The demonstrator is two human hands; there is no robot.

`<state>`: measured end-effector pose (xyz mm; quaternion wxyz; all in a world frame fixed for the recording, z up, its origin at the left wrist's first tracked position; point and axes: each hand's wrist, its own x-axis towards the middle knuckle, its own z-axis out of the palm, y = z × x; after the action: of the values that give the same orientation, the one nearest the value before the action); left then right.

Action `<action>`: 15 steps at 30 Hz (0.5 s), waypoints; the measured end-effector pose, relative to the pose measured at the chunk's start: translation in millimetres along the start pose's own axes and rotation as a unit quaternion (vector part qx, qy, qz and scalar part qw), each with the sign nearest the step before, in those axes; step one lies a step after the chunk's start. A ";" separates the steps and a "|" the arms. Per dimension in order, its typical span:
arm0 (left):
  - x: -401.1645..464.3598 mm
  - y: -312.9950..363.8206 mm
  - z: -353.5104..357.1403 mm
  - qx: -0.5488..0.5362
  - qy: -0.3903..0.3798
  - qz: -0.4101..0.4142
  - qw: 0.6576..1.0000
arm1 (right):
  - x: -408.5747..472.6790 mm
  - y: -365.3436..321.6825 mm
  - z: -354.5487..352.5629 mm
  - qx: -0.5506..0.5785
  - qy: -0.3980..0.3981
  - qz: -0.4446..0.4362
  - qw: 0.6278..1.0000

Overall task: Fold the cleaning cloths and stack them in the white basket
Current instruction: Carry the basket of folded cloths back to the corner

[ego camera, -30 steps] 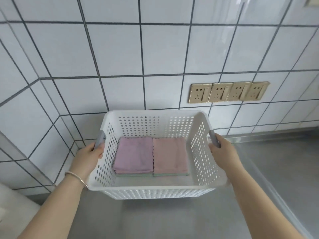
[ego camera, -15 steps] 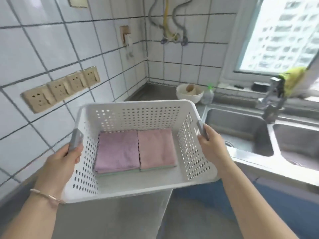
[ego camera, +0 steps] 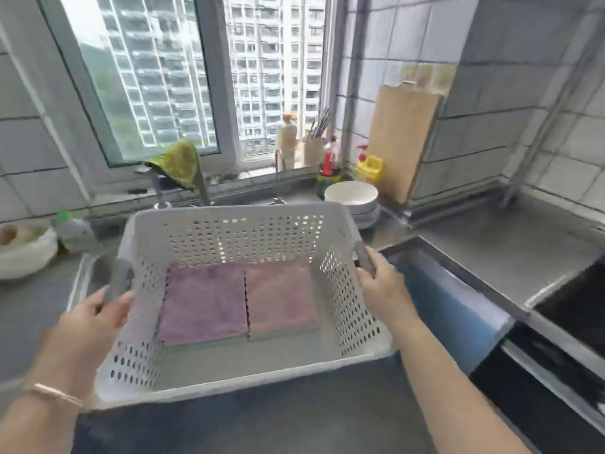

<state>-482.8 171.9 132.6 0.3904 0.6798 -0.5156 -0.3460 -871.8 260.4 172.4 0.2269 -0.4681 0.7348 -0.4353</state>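
Note:
I hold the white perforated basket (ego camera: 229,371) in the air in front of me, over the sink area. My left hand (ego camera: 95,319) grips its grey left handle and my right hand (ego camera: 379,286) grips the grey right handle. Inside, two folded stacks lie side by side on the floor of the basket: a purple cloth (ego camera: 203,303) on the left and a pink cloth (ego camera: 281,296) on the right, each with a green cloth edge showing beneath.
A steel counter (ego camera: 510,250) runs along the right, with a dark hob (ego camera: 582,309) at its near end. White bowls (ego camera: 352,196), bottles and a wooden cutting board (ego camera: 402,139) stand near the window corner. A tap with a green rag (ego camera: 180,165) is behind the basket.
I have turned to the right with the basket in both hands, from the tiled wall with sockets, past the sink, to face the window. The cloths inside have not shifted.

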 end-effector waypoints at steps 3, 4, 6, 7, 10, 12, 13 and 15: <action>-33.0 87.4 93.0 -0.064 -0.053 0.058 0.995 | 25.1 41.5 -72.7 -0.026 0.056 0.041 0.997; -38.7 103.1 119.1 -0.079 -0.075 0.072 0.991 | 31.4 52.0 -93.8 -0.037 0.071 0.054 0.995; -39.0 127.8 176.1 -0.088 -0.110 0.090 0.986 | 44.4 76.9 -139.5 -0.055 0.104 0.074 0.990; -40.4 141.7 201.1 -0.097 -0.119 0.106 0.983 | 50.3 88.2 -158.3 -0.063 0.118 0.082 0.988; -45.1 177.6 270.4 -0.107 -0.165 0.118 0.973 | 66.4 119.7 -205.5 -0.083 0.155 0.120 0.977; -44.7 196.9 316.6 -0.115 -0.192 0.119 0.967 | 75.0 140.2 -234.0 -0.093 0.177 0.141 0.970; -45.6 205.6 334.0 -0.111 -0.207 0.121 0.964 | 78.9 147.5 -245.6 -0.095 0.184 0.149 0.967; -43.7 224.8 372.2 -0.110 -0.254 0.112 0.954 | 91.8 165.2 -269.0 -0.100 0.199 0.166 0.961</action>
<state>-914.5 112.9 165.4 0.3549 0.4605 -0.6295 -0.5155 -1194.2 324.3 177.8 0.0974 -0.2639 0.8723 -0.3999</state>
